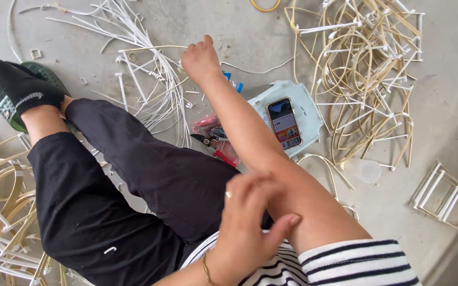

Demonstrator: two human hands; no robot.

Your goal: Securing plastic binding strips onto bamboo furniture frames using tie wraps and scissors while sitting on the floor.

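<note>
Head view: right hand (pixel 201 59) stretches out over the concrete floor (pixel 441 90), fingers curled into the pile of white strips (pixel 149 79), seemingly pinching one, though the grip is hidden. Left hand (pixel 250 222) rests open on the right forearm, fingers spread. Nearby, a phone (pixel 284 123) lies on a pale stool (pixel 308 106), cutters (pixel 210 139) just beside.

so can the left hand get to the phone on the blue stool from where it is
Probably yes, but not directly. The left hand rests on the right forearm, which stretches across between it and the phone. Nothing covers the phone on the stool.
</note>
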